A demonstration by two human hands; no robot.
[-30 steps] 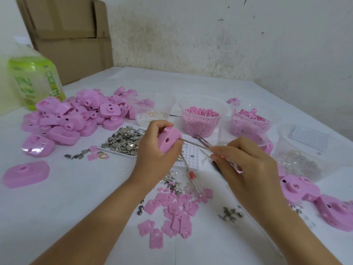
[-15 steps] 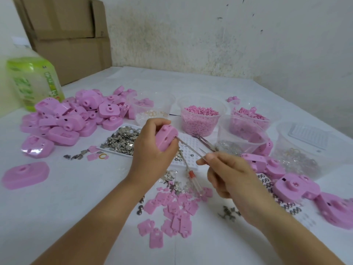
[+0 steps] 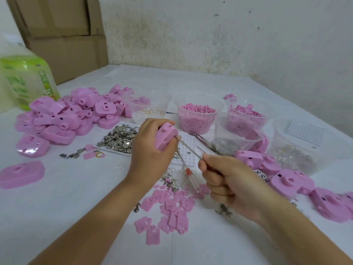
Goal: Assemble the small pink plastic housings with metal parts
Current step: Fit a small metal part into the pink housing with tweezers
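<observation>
Mostly white sheeting is seen over the desk (image 3: 57,197), which is set against a stained, mottled plaster wall (image 3: 229,35). Cardboard boxes (image 3: 63,35) are stacked at far left, with a green-labelled bottle (image 3: 26,83), blurred, stood in front. A pile of pink housings (image 3: 72,115) is heaped at left; loose housings (image 3: 292,182) are scattered at right. A tray of metal parts (image 3: 120,138) is placed centre, near clear tubs, one filled with pink pellets (image 3: 197,119). Flat pink plates (image 3: 172,209) are strewn between the forearms. One pink housing (image 3: 165,137) is gripped in the left hand (image 3: 150,155), raised above the desk beside the tray. A thin metal tool (image 3: 188,148) is pinched in the right hand (image 3: 231,184), fingers curled, its tip touching the housing. A red-handled screwdriver (image 3: 188,173) and tweezers (image 3: 202,139) are lying on the desk.
</observation>
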